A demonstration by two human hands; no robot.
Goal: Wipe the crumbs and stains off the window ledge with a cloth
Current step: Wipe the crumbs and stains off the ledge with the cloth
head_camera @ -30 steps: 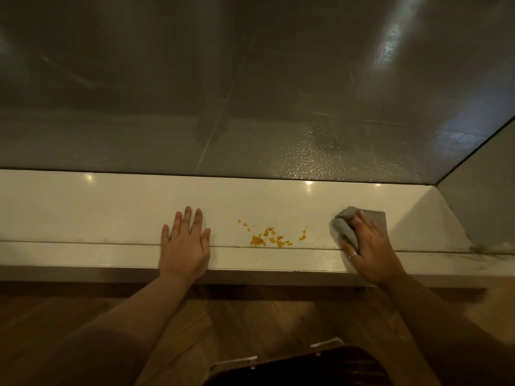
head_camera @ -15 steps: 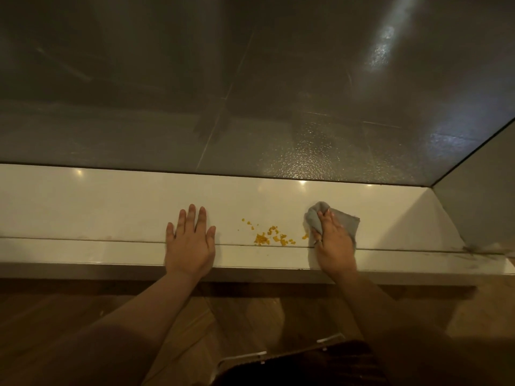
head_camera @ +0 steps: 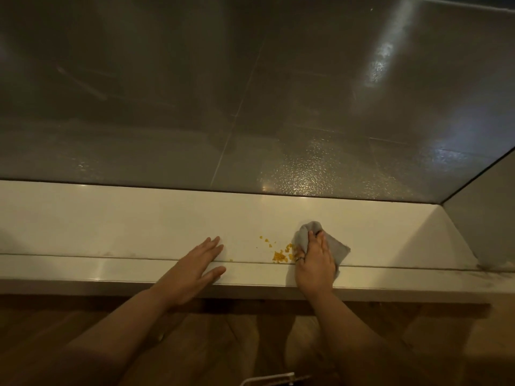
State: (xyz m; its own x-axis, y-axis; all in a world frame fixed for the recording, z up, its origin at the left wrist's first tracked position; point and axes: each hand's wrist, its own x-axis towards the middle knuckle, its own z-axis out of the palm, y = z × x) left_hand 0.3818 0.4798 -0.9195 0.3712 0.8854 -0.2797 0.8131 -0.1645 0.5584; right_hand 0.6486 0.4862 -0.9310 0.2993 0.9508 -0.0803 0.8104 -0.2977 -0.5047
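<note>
right hand (head_camera: 315,263) is flat on the grey cloth (head_camera: 333,246), fingers (head_camera: 320,242) together and pressing it down onto the window ledge (head_camera: 111,218); not a pinch, more a palm press with the cloth bunched ahead of the fingertips. crumbs (head_camera: 280,256) lie directly to the left of that hand: the dense orange clump touches the cloth's left edge, looser bits trail up-left, one stray sits near the seam by the left hand (head_camera: 195,270). so the sweep direction that matters is leftward along the ledge's long axis, which runs left-right across the view. right hand is the nearer one, already at the pile.

left hand rests on the ledge front edge, fingers straight and close together, thumb splayed, holding nothing. it sits on the far side of the crumbs, angled toward them, so it likely serves as a stop or catcher.

dark smudge (head_camera: 485,266) in the right corner of the ledge and a faint mark along the seam at left look unwiped. no containers in view. judgement: early in the job, crumb pass underway.
</note>
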